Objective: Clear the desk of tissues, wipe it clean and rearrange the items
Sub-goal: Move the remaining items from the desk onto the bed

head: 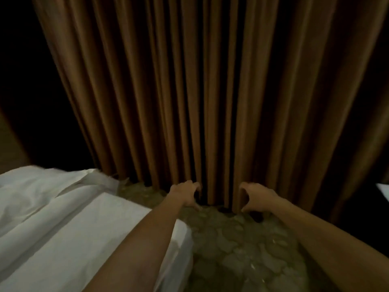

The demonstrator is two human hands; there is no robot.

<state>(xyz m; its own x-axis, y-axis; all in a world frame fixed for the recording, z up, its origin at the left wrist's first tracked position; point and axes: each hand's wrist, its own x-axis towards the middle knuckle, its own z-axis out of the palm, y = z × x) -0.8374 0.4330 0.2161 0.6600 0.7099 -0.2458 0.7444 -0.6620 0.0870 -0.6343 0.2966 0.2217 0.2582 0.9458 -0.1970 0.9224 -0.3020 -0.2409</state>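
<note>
No desk or tissues are in view. A brown pleated curtain (pixel 210 91) hangs straight ahead, down to the floor. Both my arms stretch toward its lower part. My left hand (pixel 186 193) has its fingers curled against a fold just left of the middle, thumb pointing down. About a hand's width to the right, my right hand (pixel 255 197) mirrors it, fingertips hooked on the edge of another fold. A dark gap in the curtain lies between the two hands. The room is dim.
A bed with rumpled white sheets (pixel 63 218) fills the lower left, its corner under my left forearm. Patterned carpet (pixel 237 249) covers the floor between bed and curtain. A small white shape (pixel 383 191) shows at the right edge.
</note>
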